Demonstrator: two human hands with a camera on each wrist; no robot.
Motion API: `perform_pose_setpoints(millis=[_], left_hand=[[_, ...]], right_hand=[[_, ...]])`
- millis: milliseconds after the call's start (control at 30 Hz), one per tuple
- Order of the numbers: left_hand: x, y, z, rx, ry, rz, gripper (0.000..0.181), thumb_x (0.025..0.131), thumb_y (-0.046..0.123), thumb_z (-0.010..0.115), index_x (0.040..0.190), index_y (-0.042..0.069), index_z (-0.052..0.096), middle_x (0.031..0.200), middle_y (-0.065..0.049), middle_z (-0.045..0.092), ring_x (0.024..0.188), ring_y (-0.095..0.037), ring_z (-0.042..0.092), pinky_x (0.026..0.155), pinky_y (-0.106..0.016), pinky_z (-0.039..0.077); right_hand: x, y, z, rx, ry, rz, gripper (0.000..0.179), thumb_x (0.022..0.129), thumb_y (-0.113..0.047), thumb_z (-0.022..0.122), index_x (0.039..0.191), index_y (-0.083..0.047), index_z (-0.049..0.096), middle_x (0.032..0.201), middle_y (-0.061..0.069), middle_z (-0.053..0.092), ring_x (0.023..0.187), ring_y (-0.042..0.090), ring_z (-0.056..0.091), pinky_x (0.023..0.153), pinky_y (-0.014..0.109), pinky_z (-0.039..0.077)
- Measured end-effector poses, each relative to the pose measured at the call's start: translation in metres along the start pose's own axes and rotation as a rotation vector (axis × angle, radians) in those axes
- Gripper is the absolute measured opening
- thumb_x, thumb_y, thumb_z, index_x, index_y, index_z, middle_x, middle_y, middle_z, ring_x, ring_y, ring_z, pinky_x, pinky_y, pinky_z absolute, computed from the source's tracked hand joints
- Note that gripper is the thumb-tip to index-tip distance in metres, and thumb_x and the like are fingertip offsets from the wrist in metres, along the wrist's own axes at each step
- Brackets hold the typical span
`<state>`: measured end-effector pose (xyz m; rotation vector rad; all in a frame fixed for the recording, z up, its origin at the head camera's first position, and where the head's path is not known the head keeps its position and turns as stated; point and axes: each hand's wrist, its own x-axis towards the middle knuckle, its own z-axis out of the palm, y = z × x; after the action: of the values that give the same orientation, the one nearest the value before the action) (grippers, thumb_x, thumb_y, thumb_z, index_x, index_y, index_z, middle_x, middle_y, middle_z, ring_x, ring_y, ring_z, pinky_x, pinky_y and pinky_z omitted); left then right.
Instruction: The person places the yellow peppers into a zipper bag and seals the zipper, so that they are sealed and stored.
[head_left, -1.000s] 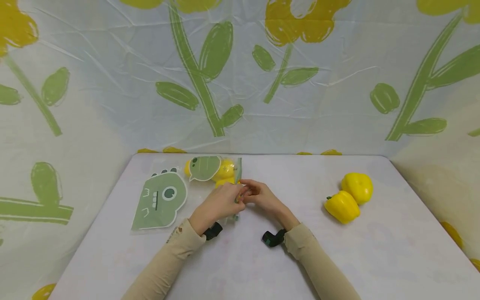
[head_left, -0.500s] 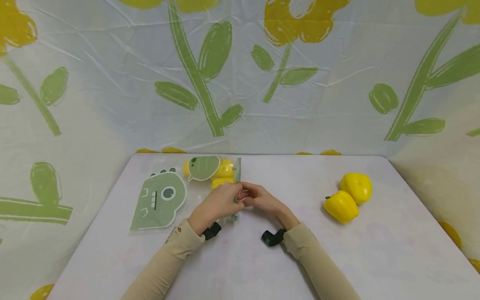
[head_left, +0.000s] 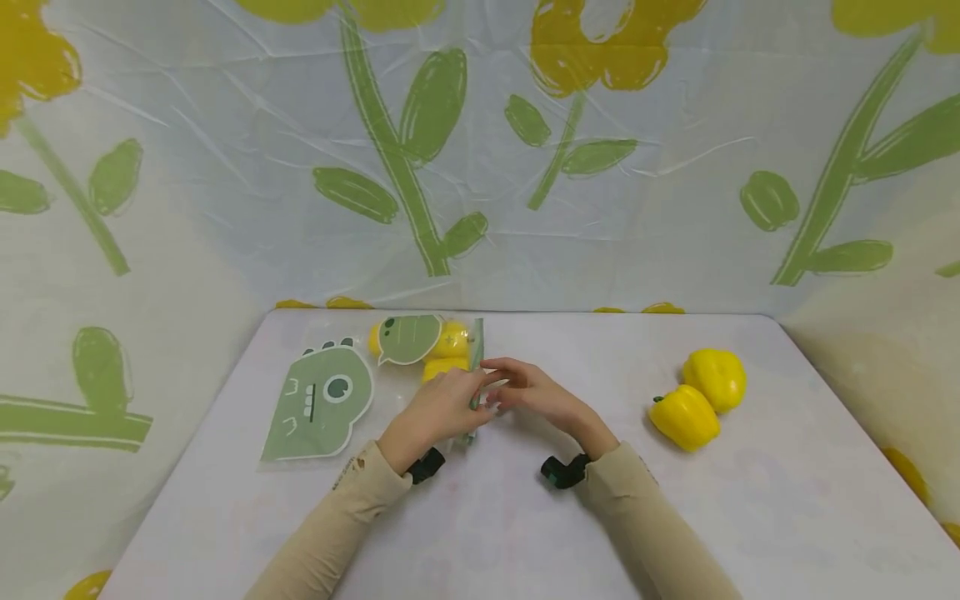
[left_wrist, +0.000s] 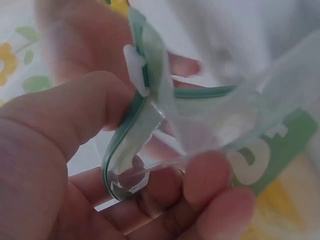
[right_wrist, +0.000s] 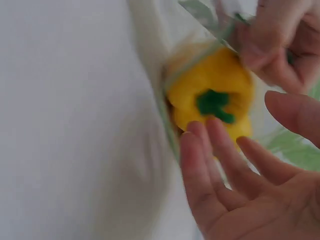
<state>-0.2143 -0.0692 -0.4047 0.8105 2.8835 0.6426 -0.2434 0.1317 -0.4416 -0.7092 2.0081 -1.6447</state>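
Note:
A clear zip bag (head_left: pixel 477 337) with green cartoon prints (head_left: pixel 322 400) lies on the left side of the table, its green zip edge to the right. Yellow bell peppers (head_left: pixel 453 339) show through the plastic; in the right wrist view one bell pepper (right_wrist: pixel 235 80) has its green stem toward the bag's mouth. My left hand (head_left: pixel 442 408) grips the zip edge (left_wrist: pixel 120 135), thumb on one side and curled fingers on the other, near a white slider (left_wrist: pixel 136 70). My right hand (head_left: pixel 543 400) is beside that edge, fingers spread and loosely bent, holding nothing.
Two more yellow bell peppers (head_left: pixel 697 400) rest against each other on the right side of the white table (head_left: pixel 480 533). Flower-printed cloth (head_left: pixel 637 208) rises behind and at both sides. Each wrist bears a black camera (head_left: pixel 564 472).
My right hand's fingers were close against the bag's zip edge by my left hand; now they are parted and the right wrist has shifted slightly right. My left hand has stayed at the edge.

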Motion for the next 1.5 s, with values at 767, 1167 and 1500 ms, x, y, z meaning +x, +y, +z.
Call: perform_pose_setpoints(millis=[767, 1167, 1500], left_hand=[[0.000, -0.002, -0.002, -0.004, 0.001, 0.012, 0.016, 0.081, 0.012, 0.068, 0.076, 0.007, 0.053, 0.062, 0.002, 0.049, 0.053, -0.013, 0.049, 0.051, -0.026, 0.038], [-0.001, -0.002, -0.003, -0.011, 0.018, 0.035, 0.014, 0.079, 0.012, 0.067, 0.076, 0.006, 0.055, 0.061, 0.002, 0.047, 0.053, -0.014, 0.046, 0.050, -0.026, 0.035], [-0.002, -0.003, -0.003, -0.017, 0.007, 0.022, 0.014, 0.080, 0.012, 0.068, 0.077, 0.005, 0.056, 0.061, 0.002, 0.048, 0.053, -0.014, 0.047, 0.051, -0.026, 0.037]], right_hand=[[-0.134, -0.091, -0.106, -1.106, 0.425, 0.171, 0.038, 0.094, -0.021, 0.066, 0.124, 0.002, 0.060, 0.115, 0.024, 0.063, 0.098, 0.038, 0.060, 0.078, 0.055, 0.050], [-0.167, -0.040, -0.101, -1.121, 0.387, 0.357, 0.051, 0.084, -0.032, 0.075, 0.122, 0.000, 0.061, 0.117, 0.029, 0.057, 0.099, 0.047, 0.057, 0.068, 0.060, 0.049], [-0.169, -0.018, -0.099, -1.097, 0.394, 0.377, 0.061, 0.071, -0.027, 0.085, 0.121, 0.000, 0.062, 0.120, 0.030, 0.055, 0.093, 0.040, 0.059, 0.071, 0.061, 0.048]])
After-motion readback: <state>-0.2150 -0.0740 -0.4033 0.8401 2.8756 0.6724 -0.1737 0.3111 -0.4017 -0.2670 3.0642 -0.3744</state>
